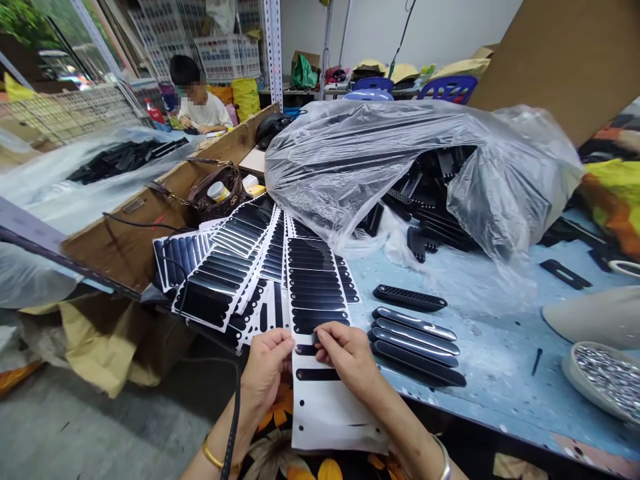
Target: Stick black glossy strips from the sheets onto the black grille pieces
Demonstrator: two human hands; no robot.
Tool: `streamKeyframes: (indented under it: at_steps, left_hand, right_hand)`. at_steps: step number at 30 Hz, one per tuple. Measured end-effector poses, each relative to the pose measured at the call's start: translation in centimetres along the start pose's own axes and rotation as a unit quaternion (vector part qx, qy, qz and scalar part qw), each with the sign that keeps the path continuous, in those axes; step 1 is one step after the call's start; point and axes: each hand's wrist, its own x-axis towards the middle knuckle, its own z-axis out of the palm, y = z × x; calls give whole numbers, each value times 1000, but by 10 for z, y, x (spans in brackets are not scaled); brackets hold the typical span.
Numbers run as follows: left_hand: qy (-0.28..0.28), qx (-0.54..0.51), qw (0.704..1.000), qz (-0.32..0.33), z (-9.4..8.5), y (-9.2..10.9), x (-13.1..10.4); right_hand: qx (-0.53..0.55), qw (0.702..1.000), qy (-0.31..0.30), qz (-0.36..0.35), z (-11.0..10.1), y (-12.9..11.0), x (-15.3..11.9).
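Observation:
A white backing sheet (320, 420) with a column of long black stickers (315, 287) lies over the table's front edge, its lower part bare. My left hand (267, 365) pinches the sheet's left edge. My right hand (347, 357) is closed, thumb and forefinger gripping the end of a dark sticker (315, 338) on the sheet. To the right, several glossy black strip-shaped parts (417, 337) lie side by side, and one with a textured face (410, 298) rests behind them. More sticker sheets (220, 280) are fanned out in an overlapping pile on the left.
A large clear plastic bag (370, 153) of black plastic parts (435, 193) stands at the back. A bowl of small metal pieces (607, 373) is at the right. Beyond a wooden board (125, 247) and a brown handbag (217, 190), a person (203, 107) sits. A black cable (235, 407) hangs by my left arm.

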Motion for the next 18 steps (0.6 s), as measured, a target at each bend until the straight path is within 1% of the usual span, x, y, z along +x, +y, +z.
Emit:
streamKeyframes:
  at_steps: [2, 3, 4, 6, 8, 9, 11, 12, 13, 14, 15, 16, 17, 18]
  left_hand:
    - [13, -30, 999, -29, 2, 0, -1]
    - [8, -38, 999, -38, 4, 0, -1]
    - [-3, -42, 998, -43, 8, 0, 0]
    - [-30, -46, 998, -40, 17, 2, 4]
    - [-45, -49, 998, -18, 25, 8, 11]
    - [-43, -47, 998, 1, 28, 13, 17]
    - [-10, -28, 998, 62, 27, 29, 29]
    - [15, -16, 995, 97, 25, 40, 36]
    - [47, -2, 989, 140, 21, 51, 43]
    - [70, 6, 982, 175, 16, 63, 51]
    - [88, 11, 974, 207, 10, 75, 59]
    - [111, 27, 960, 255, 5, 86, 69]
    - [129, 56, 945, 297, 0, 95, 79]
    - [141, 98, 930, 324, -5, 103, 90]
  right_hand:
    - [34, 999, 29, 18, -2, -1, -4]
    - [39, 999, 34, 12, -3, -3, -7]
    - [36, 999, 32, -4, -3, -5, -9]
    - [17, 998, 25, -60, -6, -9, -13]
    - [1, 992, 54, -112, -16, -13, -16]
    - [-1, 989, 84, -122, -25, -14, -17]
    - [15, 978, 175, -109, -49, -16, -20]
    - [33, 967, 232, -98, -64, -16, -23]
    - [54, 950, 294, -93, -79, -16, -26]
    - [75, 935, 335, -93, -94, -17, -30]
    - [91, 920, 370, -96, -106, -19, -34]
    - [99, 908, 395, -98, -116, -20, -39]
    - [100, 902, 409, -96, -123, -22, -44]
    - [97, 898, 420, -91, -127, -23, -49]
